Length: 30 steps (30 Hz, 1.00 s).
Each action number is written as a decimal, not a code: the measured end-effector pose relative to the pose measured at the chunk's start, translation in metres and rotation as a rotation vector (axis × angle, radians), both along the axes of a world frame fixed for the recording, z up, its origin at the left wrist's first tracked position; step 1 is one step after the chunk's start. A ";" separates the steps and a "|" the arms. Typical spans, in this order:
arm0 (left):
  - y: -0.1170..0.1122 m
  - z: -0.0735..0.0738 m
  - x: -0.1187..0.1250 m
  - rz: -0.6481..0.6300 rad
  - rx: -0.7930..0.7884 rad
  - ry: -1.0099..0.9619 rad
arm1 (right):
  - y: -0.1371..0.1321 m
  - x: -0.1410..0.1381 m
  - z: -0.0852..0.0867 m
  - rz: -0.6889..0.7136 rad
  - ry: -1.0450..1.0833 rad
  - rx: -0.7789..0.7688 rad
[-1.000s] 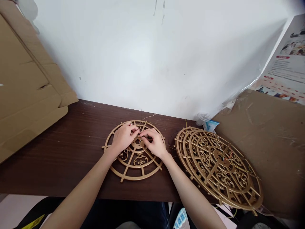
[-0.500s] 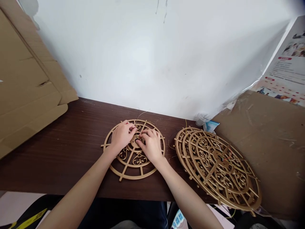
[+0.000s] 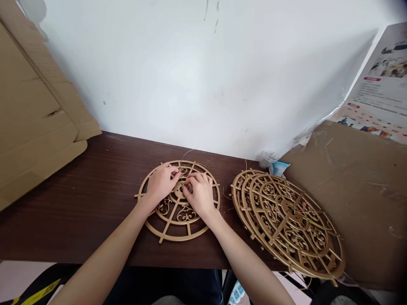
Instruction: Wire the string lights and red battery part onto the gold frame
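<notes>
The gold disc (image 3: 168, 221) lay on the tabletop (image 3: 79, 190) at the view's seven o'clock, left hand (image 3: 161, 182) pinching thin wires (image 3: 182, 159), right hand (image 3: 200, 193) newly curled tighter at the hub's (image 3: 177, 194) three o'clock, its hold indeterminable, work remaining central.

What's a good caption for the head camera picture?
Left hand and right hand at thin wires over a gold wheel.
</notes>
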<state>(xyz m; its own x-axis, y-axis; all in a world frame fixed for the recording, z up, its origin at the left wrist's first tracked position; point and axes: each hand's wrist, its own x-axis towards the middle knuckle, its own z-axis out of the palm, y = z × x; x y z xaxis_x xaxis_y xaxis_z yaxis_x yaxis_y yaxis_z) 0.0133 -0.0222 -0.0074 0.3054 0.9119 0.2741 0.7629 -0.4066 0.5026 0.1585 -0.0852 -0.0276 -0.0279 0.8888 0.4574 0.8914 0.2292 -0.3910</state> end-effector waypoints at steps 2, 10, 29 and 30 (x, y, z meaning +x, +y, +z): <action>0.000 0.000 0.000 -0.003 0.001 0.003 | 0.000 0.000 0.000 -0.004 0.022 -0.014; 0.002 -0.003 0.000 -0.032 -0.019 -0.013 | 0.002 -0.001 0.002 -0.014 0.214 -0.116; 0.005 -0.005 -0.002 -0.058 -0.024 0.035 | -0.006 0.000 0.011 0.160 0.140 -0.066; 0.005 -0.006 -0.002 -0.058 -0.025 0.037 | -0.006 0.000 0.012 0.170 0.136 -0.060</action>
